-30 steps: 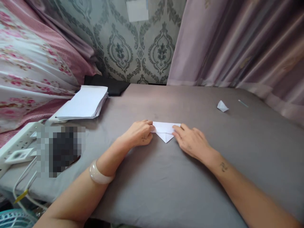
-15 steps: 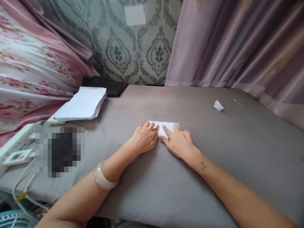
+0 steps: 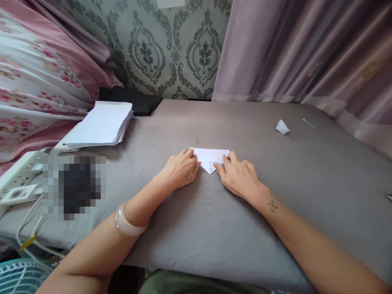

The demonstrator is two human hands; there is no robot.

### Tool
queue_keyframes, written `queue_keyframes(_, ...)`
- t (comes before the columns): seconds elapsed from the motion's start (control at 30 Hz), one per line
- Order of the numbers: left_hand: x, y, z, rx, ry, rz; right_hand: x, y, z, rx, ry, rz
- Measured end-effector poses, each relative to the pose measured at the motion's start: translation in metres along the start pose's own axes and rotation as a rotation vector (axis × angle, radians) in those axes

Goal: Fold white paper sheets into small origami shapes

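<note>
A folded sheet of white paper (image 3: 210, 155) lies on the grey cloth-covered table in front of me. It has a straight band across the top and a small triangular point facing me. My left hand (image 3: 182, 168) grips its left end, thumb along the near side and fingers curled on the edge. At the right end my right hand (image 3: 240, 173) holds the paper between thumb and forefinger, with the other fingers bent. Part of each end is hidden under my fingers.
To the left are a stack of white paper (image 3: 101, 122), a black flat item (image 3: 137, 101), a white power strip (image 3: 23, 173) with cables, and a blurred-out dark object (image 3: 80, 185). A small folded paper piece (image 3: 282, 127) and a thin cotton swab (image 3: 309, 123) lie at the right back.
My hands have moved apart, from the paper's middle to its two ends. The top band and the triangular point now show between them. The view has tipped slightly downward.
</note>
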State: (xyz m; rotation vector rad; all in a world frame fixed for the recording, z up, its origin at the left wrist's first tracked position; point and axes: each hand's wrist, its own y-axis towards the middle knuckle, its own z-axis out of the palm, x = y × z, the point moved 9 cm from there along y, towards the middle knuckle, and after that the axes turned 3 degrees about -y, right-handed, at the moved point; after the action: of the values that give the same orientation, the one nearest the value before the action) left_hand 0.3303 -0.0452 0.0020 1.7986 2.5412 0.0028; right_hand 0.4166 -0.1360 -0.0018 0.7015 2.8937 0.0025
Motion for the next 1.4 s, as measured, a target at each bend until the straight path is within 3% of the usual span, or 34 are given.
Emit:
queue_keyframes(0.27, 0.013, 0.01, 0.0, -0.029, -0.116, -0.059, -0.029, 0.011, 0.004, -0.008, 0.141, 0.113)
queue_keyframes(0.6, 0.064, 0.037, 0.02, -0.243, -0.481, -0.193, -0.055, 0.034, 0.021, -0.164, 0.454, 0.085)
queue_keyframes(0.83, 0.07, 0.041, 0.029, -0.115, -0.673, -0.229, -0.045, 0.034, 0.026, -0.102, 0.53, -0.073)
queue_keyframes(1.13, 0.053, 0.031, 0.024, -0.007, -0.839, -0.097, -0.047, 0.029, 0.024, -0.133, 0.664, -0.049)
queue_keyframes(1.27, 0.053, 0.024, 0.018, -0.102, -1.128, -0.108, -0.057, 0.031, 0.025, -0.124, 0.996, 0.042)
queue_keyframes(1.4, 0.053, 0.02, 0.011, -0.171, -1.489, -0.173, -0.056, 0.031, 0.028, 0.022, 1.409, 0.056)
